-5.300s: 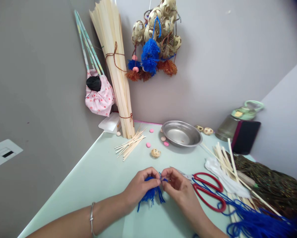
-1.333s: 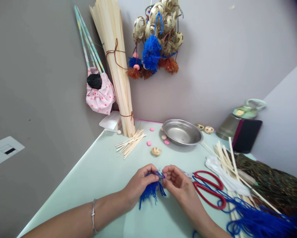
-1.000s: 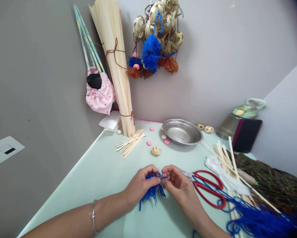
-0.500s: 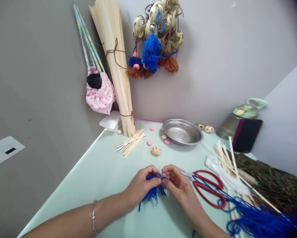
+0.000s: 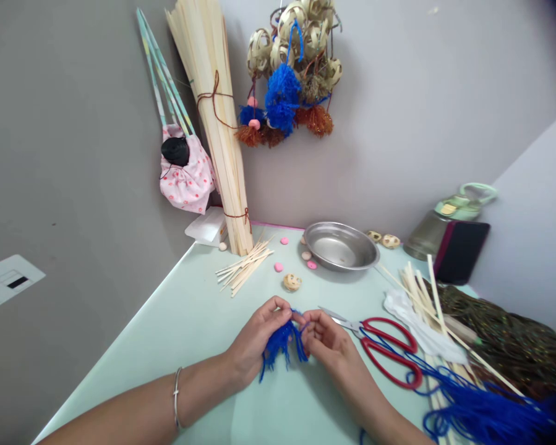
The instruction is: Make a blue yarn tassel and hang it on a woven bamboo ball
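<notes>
A blue yarn tassel (image 5: 281, 343) hangs from the fingers of my left hand (image 5: 259, 337), which pinches its top; its cut strands dangle over the table. My right hand (image 5: 332, 346) is closed at the tassel's right side, with thumb and forefinger pinching a thin blue strand there. The fingertips of both hands almost meet at the tassel's top. Just right of my right hand lie scissors (image 5: 391, 352) with red handles, their blades pointing left. A small woven ball (image 5: 292, 282) sits on the table beyond my hands.
Behind are a metal bowl (image 5: 341, 247), pink beads (image 5: 278, 267) and thin sticks (image 5: 247, 266). On the right lie blue yarn (image 5: 486, 411), dark yarn (image 5: 504, 334) and pale strips (image 5: 419, 290), near a phone (image 5: 462, 252) and a bottle (image 5: 426, 232). A tall strip bundle (image 5: 222, 123) leans on the wall.
My left hand has risen slightly with the tassel, whose strands now hang more freely. My right fingers have shifted a little, and a strand shows between them.
</notes>
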Tool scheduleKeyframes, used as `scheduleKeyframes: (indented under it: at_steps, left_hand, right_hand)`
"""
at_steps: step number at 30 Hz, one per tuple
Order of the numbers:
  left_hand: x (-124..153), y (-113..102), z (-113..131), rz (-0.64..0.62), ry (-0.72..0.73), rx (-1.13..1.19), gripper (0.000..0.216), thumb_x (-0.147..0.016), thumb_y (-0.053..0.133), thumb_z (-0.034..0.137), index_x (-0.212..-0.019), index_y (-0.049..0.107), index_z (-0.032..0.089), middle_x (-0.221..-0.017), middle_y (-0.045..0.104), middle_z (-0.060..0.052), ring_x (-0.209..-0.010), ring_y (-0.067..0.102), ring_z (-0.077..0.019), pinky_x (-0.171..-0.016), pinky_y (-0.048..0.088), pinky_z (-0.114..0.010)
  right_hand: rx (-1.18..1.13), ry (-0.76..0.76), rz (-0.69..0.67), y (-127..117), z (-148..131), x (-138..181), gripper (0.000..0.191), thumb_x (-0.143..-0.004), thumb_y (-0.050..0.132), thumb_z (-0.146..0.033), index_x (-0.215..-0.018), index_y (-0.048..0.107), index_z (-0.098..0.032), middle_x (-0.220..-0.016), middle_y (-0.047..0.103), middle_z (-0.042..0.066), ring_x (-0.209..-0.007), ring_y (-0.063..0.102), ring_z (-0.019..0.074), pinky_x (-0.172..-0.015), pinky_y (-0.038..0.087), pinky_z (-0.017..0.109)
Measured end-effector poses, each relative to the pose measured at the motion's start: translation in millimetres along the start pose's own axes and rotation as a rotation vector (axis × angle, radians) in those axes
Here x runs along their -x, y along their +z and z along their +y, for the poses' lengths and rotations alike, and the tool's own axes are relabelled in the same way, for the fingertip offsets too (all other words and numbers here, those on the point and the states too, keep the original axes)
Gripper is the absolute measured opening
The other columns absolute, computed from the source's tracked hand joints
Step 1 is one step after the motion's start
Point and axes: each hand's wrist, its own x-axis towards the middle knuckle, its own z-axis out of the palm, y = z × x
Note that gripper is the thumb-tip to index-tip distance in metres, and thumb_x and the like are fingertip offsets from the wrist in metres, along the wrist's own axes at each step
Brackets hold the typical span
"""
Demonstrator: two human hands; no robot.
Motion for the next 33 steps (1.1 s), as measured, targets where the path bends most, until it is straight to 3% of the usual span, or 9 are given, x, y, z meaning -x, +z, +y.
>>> scheduleKeyframes:
  at_steps: [4, 9, 13, 17, 23, 33]
  left_hand:
    - [-0.4, -1.4, -0.9, 0.018, 0.067, -0.068, 0.027, -0.082, 0.066, 0.04, -0.086, 0.05, 0.019, -0.11, 0.062, -0.005, -0.075, 0.058, -0.0114, -0.072, 0.047, -0.026]
    - [-0.3, -3.8, -4.5, 0.038, 0.115, -0.293, 0.018, -0.078, 0.069, 0.03, -0.084, 0.056, 0.017, -0.084, 0.06, -0.001, -0.08, 0.056, -0.0139, -0.076, 0.042, -0.025]
    - [-2.1, -3.9, -5.4, -0.022, 0.094, -0.364, 0.021, -0.076, 0.069, 0.033, -0.084, 0.058, 0.017, -0.079, 0.062, -0.002, -0.076, 0.059, -0.0159, -0.077, 0.042, -0.028]
    - [-2.8, -2.7, -3.8, -0.041, 0.066, -0.326, 0.022, -0.074, 0.069, 0.034, -0.081, 0.058, 0.017, -0.074, 0.062, -0.002, -0.073, 0.061, -0.017, -0.075, 0.043, -0.028]
    - [1.5, 1.6, 1.0, -0.007, 0.045, -0.343, 0.012, -0.072, 0.067, 0.023, -0.079, 0.061, 0.016, -0.074, 0.062, -0.001, -0.071, 0.057, -0.0134, -0.071, 0.041, -0.024]
    - [-0.7, 0.8, 0.3, -0.007, -0.083, -0.02, 0.018, -0.071, 0.07, 0.025, -0.08, 0.058, 0.015, -0.07, 0.059, 0.0, -0.059, 0.053, -0.0085, -0.058, 0.038, -0.02]
  right_hand:
    - [-0.024, -0.015, 0.007, -0.3, 0.5, -1.6, 0.019, -0.079, 0.069, -0.03, -0.086, 0.057, -0.019, -0.069, 0.055, -0.002, -0.063, 0.051, 0.0133, -0.062, 0.041, 0.026]
    - [-0.017, -0.015, 0.081, -2.6, -2.9, -1.2, 0.023, -0.076, 0.072, -0.033, -0.085, 0.057, -0.019, -0.067, 0.055, -0.003, -0.061, 0.051, 0.0133, -0.061, 0.041, 0.027]
    - [0.02, -0.014, 0.07, -2.8, -3.4, 0.1, 0.021, -0.077, 0.071, -0.034, -0.085, 0.058, -0.019, -0.068, 0.055, -0.002, -0.063, 0.052, 0.0138, -0.062, 0.042, 0.027]
    - [0.005, -0.014, 0.084, -1.5, -2.9, -1.0, 0.022, -0.073, 0.074, -0.032, -0.085, 0.06, -0.019, -0.071, 0.057, -0.002, -0.064, 0.053, 0.0135, -0.063, 0.043, 0.026]
    - [-0.001, -0.034, 0.089, -1.9, -1.4, -3.0, 0.026, -0.069, 0.078, -0.03, -0.085, 0.06, -0.019, -0.074, 0.058, -0.001, -0.066, 0.052, 0.0133, -0.062, 0.043, 0.025]
    - [0.005, -0.006, 0.078, -1.1, -3.5, -2.4, 0.025, -0.071, 0.076, -0.033, -0.082, 0.059, -0.019, -0.07, 0.057, -0.002, -0.062, 0.051, 0.0132, -0.059, 0.042, 0.025]
